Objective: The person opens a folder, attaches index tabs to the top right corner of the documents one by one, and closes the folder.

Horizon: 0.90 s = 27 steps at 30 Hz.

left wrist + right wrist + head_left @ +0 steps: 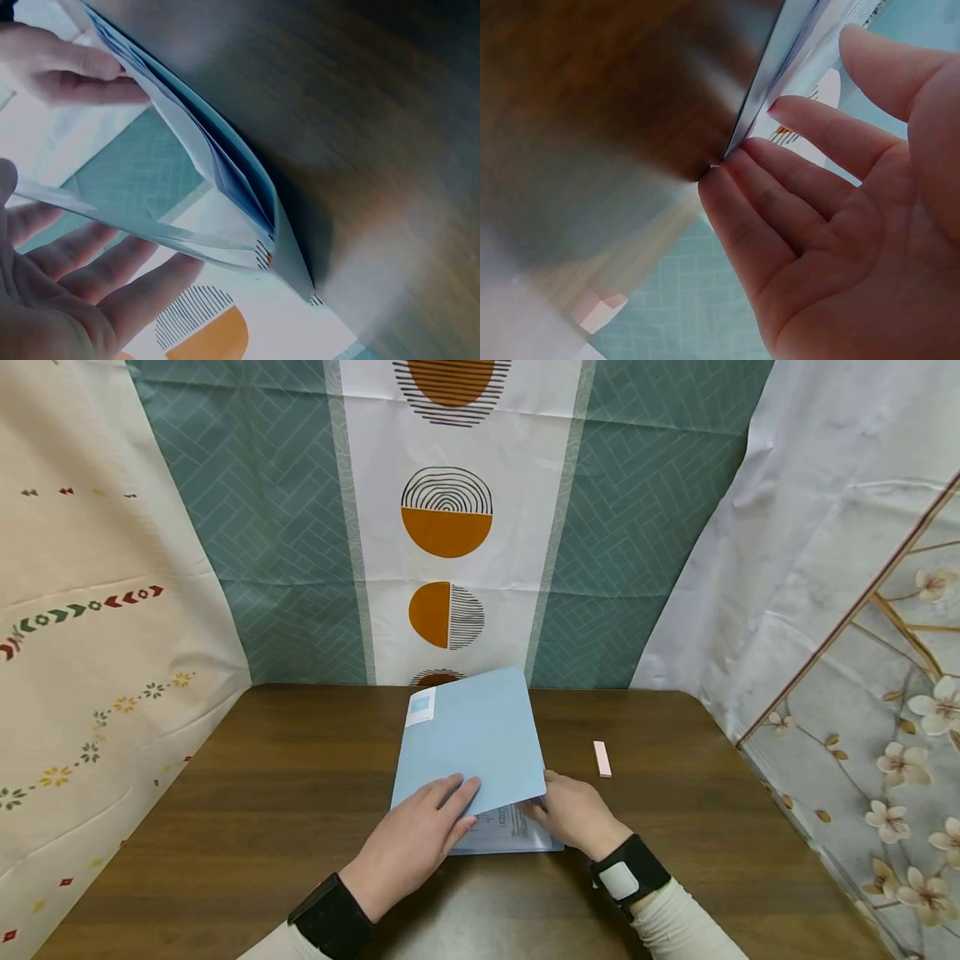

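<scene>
A light blue folder (480, 735) with a small white label (421, 706) at its upper left lies on the table, its front cover raised at the near side. Under the cover, glossy printed pages (504, 828) show. My left hand (412, 835) holds the cover near its lower left, fingers on the outside and thumb under the near edge. In the left wrist view, several inner sheets (202, 142) stand fanned between the covers. With fingers fairly straight, my right hand (573, 810) touches the folder's right edge. Its fingertips (712, 176) meet that edge, and its thumb is apart from them.
A small pale pink strip-shaped block (602, 759) lies on the brown wooden table (300, 760), right of the folder. Behind the table hangs a green and white patterned cloth (622, 568). Other patterned cloths hang along the left and right sides.
</scene>
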Tool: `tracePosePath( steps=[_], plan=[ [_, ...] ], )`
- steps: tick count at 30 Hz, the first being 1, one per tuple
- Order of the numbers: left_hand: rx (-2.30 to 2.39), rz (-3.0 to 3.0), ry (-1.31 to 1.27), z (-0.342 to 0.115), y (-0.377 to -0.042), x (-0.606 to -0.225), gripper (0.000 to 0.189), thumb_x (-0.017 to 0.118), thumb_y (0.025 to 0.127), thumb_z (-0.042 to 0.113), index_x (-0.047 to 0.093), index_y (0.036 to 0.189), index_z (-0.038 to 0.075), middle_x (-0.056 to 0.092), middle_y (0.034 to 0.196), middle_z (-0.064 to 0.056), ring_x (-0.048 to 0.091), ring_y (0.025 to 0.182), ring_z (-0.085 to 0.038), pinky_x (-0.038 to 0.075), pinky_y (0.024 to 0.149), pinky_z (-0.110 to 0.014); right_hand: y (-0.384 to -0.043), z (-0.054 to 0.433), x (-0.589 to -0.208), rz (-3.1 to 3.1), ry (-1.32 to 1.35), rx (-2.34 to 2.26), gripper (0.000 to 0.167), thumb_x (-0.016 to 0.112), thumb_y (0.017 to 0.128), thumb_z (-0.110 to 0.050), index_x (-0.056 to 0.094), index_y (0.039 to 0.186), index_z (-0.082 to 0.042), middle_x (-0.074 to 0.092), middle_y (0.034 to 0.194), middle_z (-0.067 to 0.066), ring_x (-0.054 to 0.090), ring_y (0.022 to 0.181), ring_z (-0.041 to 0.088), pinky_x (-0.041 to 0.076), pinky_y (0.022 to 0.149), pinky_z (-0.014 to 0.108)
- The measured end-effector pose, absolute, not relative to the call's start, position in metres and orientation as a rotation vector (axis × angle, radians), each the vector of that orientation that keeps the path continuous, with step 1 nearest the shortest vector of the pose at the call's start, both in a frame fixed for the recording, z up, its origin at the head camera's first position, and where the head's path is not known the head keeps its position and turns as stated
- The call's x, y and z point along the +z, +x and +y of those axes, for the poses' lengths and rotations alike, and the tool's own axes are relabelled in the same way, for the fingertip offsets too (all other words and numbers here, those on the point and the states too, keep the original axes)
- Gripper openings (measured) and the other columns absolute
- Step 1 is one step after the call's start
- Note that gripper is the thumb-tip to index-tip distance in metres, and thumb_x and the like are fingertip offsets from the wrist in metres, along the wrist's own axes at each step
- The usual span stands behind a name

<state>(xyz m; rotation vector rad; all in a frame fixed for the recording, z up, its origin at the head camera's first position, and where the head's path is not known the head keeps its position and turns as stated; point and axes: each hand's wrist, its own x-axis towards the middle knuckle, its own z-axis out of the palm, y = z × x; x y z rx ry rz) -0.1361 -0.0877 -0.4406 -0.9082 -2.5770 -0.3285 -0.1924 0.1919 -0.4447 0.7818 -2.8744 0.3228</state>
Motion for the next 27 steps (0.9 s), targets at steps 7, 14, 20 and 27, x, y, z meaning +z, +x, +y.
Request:
tracePosePath(
  steps=[7,14,20,27],
  plan=[
    [-0.385,-2.537,-0.818,-0.095,-0.138,-0.435,0.059,0.070,0.111,0.031,0.051,0.165,0.017,0.062,0.153,-0.016,0.071,0.127,-0.034,0.063,0.092,-0.046,-0.193,0.188,-0.445,-3.036,0.670,0.296,0.047,0.084,0.100,-0.030,0.076,0.137,-0.001,0.067,0.148,0.023,0.065,0.138,0.040,0.054,0.110,0.055],
    [-0.415,-2.418,-0.769,-0.104,-0.142,-0.434,0.067,0.076,0.106,0.014,0.048,0.167,0.018,0.067,0.146,-0.014,0.076,0.113,-0.029,0.065,0.081,-0.040,-0.192,0.189,-0.442,-3.018,0.697,0.262,0.048,0.085,0.099,-0.032,0.076,0.135,0.000,0.066,0.148,0.024,0.065,0.137,0.040,0.054,0.110,0.055],
    [-0.391,-2.339,-0.705,-0.108,-0.144,-0.429,0.089,0.081,0.097,0.004,0.039,0.172,0.026,0.062,0.152,-0.020,0.078,0.099,-0.028,0.055,0.055,-0.029,-0.193,0.189,-0.444,-3.007,0.705,0.228,0.049,0.084,0.100,-0.032,0.075,0.136,0.000,0.066,0.147,0.025,0.066,0.136,0.040,0.055,0.109,0.055],
    [-0.342,-2.264,-0.622,-0.120,-0.146,-0.423,0.112,0.087,0.086,-0.004,0.027,0.174,0.031,0.029,0.175,-0.025,0.060,0.139,-0.044,0.064,0.090,-0.047,-0.193,0.188,-0.445,-3.038,0.683,0.213,0.051,0.082,0.102,-0.035,0.074,0.139,-0.001,0.064,0.151,0.023,0.064,0.139,0.039,0.053,0.112,0.054]
  ],
)
